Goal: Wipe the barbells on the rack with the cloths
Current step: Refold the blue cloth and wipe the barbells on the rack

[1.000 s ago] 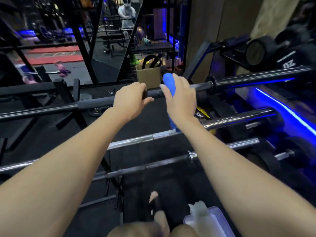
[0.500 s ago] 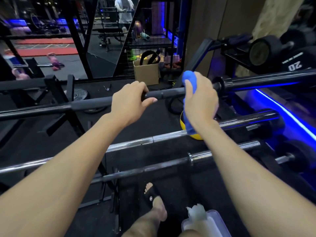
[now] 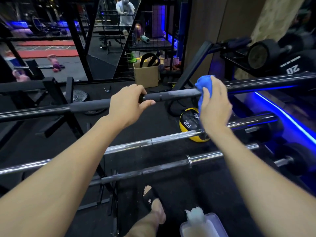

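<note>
Left hand (image 3: 126, 106) is curled over the top barbell (image 3: 171, 96) mid-shaft, fingers over the far side, thumb underneath. Right hand (image 3: 213, 106) grips a bunched blue cloth (image 3: 202, 86) wrapped onto the same bar, just right of the left hand. Two more barbells, the silver one (image 3: 145, 143) and the darker one (image 3: 153, 168), sit on the rack nearer the person; a yellow-black medicine ball (image 3: 189, 124) lies on the floor beyond them.
</note>
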